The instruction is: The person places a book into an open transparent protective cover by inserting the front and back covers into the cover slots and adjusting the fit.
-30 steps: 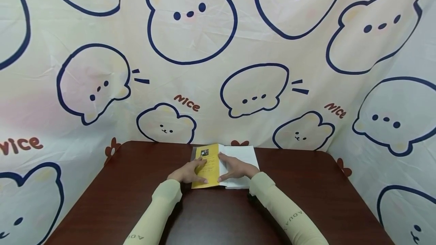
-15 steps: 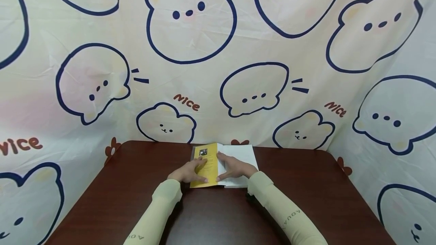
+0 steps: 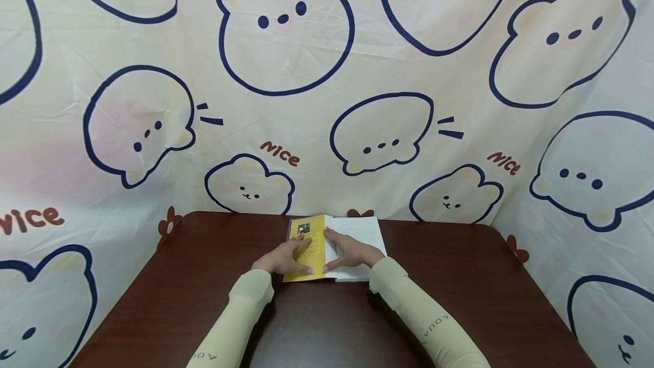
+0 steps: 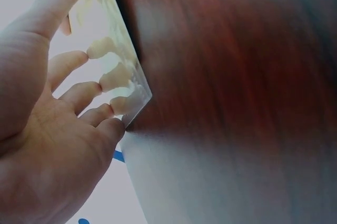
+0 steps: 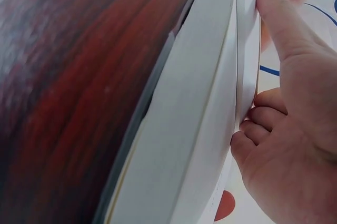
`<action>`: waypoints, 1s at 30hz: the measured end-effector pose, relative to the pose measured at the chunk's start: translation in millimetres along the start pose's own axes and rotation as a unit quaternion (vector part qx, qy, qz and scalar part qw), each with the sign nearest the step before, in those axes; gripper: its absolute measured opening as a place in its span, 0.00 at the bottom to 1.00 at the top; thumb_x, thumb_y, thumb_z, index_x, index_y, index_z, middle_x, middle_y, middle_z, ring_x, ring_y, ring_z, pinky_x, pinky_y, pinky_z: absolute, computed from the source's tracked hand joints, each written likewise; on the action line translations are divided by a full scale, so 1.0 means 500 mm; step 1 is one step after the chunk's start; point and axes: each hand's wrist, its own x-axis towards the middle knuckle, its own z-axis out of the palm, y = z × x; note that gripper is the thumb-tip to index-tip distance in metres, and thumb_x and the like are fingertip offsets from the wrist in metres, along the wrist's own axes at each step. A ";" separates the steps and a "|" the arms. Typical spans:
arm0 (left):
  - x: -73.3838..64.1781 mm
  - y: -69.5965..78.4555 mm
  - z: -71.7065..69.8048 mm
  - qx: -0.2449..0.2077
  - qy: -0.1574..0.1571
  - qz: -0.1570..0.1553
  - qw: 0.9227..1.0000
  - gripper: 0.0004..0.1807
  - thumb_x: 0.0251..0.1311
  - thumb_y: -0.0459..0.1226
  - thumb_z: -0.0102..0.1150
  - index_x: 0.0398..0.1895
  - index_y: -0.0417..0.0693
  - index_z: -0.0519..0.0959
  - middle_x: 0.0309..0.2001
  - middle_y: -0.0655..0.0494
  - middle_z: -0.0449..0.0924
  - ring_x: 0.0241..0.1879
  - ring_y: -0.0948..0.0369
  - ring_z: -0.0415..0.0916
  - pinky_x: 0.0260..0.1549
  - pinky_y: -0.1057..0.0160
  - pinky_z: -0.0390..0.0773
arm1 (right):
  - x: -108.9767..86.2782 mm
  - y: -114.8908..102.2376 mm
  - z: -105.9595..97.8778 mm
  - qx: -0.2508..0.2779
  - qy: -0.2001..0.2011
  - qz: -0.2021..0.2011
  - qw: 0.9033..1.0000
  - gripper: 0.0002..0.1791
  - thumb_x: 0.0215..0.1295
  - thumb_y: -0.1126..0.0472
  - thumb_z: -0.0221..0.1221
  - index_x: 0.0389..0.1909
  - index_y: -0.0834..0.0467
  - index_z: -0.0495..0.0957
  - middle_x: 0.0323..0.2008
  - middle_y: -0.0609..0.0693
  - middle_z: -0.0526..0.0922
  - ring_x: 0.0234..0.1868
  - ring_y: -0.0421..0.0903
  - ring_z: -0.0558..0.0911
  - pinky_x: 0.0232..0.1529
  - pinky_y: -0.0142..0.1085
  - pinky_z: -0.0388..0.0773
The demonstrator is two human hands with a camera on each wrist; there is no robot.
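Observation:
An open book lies near the far edge of the table, white pages on its right side. Over its left side is a yellow flap with a small photo and printed lines. My left hand rests on this flap, fingers spread; in the left wrist view its fingertips touch a glossy surface that mirrors them. My right hand lies over the white page, thumb and fingertips at the border between yellow and white. The right wrist view shows the thick page block side-on, with the right fingers against it.
The dark red-brown wooden table extends to both sides and toward me. Behind and beside it hangs a pale cloth printed with bear outlines. Both forearms wear cream sleeves.
The book and my right hand have shifted slightly to the left. My left hand stays nearly in place on the yellow flap.

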 end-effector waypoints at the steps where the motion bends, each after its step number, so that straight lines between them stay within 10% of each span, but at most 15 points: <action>1: 0.000 0.000 0.000 0.002 0.001 0.000 1.000 0.48 0.53 0.48 0.77 0.77 0.54 0.65 0.81 0.44 0.52 0.78 0.39 0.49 0.71 0.35 0.59 | 0.001 0.000 0.001 0.002 0.000 0.000 1.000 0.62 0.54 0.41 0.74 0.82 0.55 0.49 0.82 0.50 0.46 0.82 0.47 0.47 0.79 0.45 0.50; 22: -0.001 0.022 -0.006 0.021 -0.002 -0.007 1.000 0.47 0.54 0.47 0.77 0.77 0.54 0.65 0.81 0.43 0.50 0.79 0.39 0.46 0.71 0.33 0.57 | 0.003 -0.017 0.004 -0.022 0.004 -0.014 1.000 0.57 0.61 0.42 0.70 0.81 0.60 0.50 0.82 0.55 0.47 0.82 0.52 0.48 0.79 0.47 0.50; 30: -0.004 0.020 -0.004 0.013 -0.004 -0.025 1.000 0.48 0.53 0.49 0.77 0.77 0.56 0.65 0.81 0.45 0.50 0.79 0.39 0.45 0.71 0.31 0.55 | -0.016 0.008 -0.001 0.049 0.045 -0.021 0.998 0.39 0.75 0.43 0.56 0.78 0.59 0.59 0.77 0.57 0.62 0.76 0.55 0.65 0.73 0.50 0.65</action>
